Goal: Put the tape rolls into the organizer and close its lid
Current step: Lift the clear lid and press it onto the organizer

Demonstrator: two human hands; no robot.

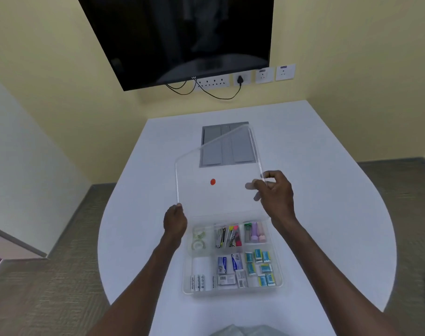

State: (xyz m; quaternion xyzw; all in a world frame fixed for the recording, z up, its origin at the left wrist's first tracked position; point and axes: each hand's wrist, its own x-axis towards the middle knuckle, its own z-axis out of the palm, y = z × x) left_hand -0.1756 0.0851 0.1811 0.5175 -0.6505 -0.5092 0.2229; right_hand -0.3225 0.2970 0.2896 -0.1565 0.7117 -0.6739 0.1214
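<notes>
A clear plastic organizer (278, 275) with several compartments sits on the white table in front of me. Two clear tape rolls (198, 240) lie in its far left compartment. The transparent lid (218, 170), marked with a small red dot, is tilted up above the organizer's far side. My left hand (175, 220) grips the lid's near left corner. My right hand (275, 194) pinches the lid's right edge, fingers showing through the plastic.
Other compartments hold batteries (201, 282), small boxes (230, 265), teal packets (260, 265), clips and coloured tubes. A grey panel (224, 144) is set into the table beyond the lid. A wall screen (182, 37) and sockets hang behind.
</notes>
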